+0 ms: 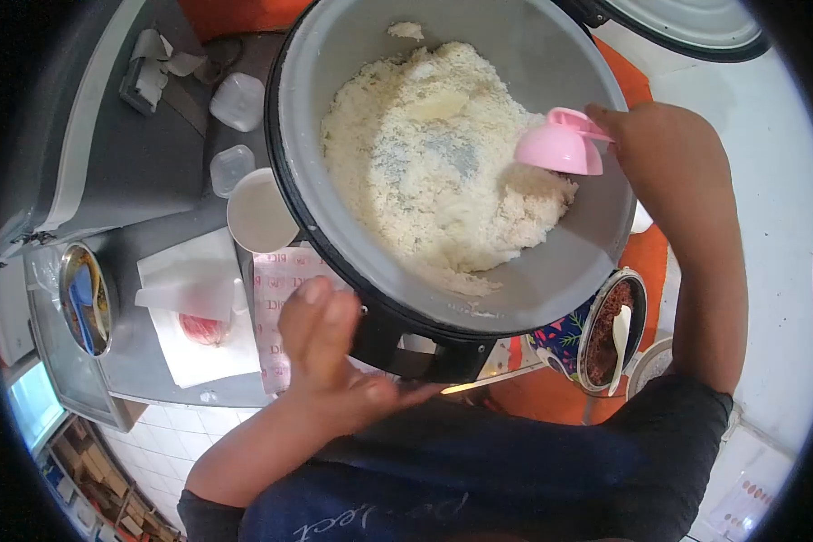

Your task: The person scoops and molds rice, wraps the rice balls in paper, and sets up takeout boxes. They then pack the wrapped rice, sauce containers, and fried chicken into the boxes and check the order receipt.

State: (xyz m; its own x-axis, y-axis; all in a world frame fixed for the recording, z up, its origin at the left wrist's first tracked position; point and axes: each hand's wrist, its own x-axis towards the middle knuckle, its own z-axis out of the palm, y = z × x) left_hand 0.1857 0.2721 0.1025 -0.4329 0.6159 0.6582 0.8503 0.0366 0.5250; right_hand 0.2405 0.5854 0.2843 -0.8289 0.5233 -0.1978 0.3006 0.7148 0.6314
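Currently: right hand [646,135] fingers clamped on pink scoop [562,144], rice [443,172] just below; left hand [321,330] loosely curled, empty, beside cooker pot [551,280]; overfilling risks spillage

Pink scoop [561,144] tilted, over white rice [443,154] (seemingly touching)

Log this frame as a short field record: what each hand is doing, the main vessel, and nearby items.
right hand: holds pink scoop over the rice
left hand: at the pot's near rim, grip unclear
pot: large, grey, tilted toward the camera, partly filled with white rice
nearby left: white cup, paper sheets
nearby right: tin with brown contents and a white spoon
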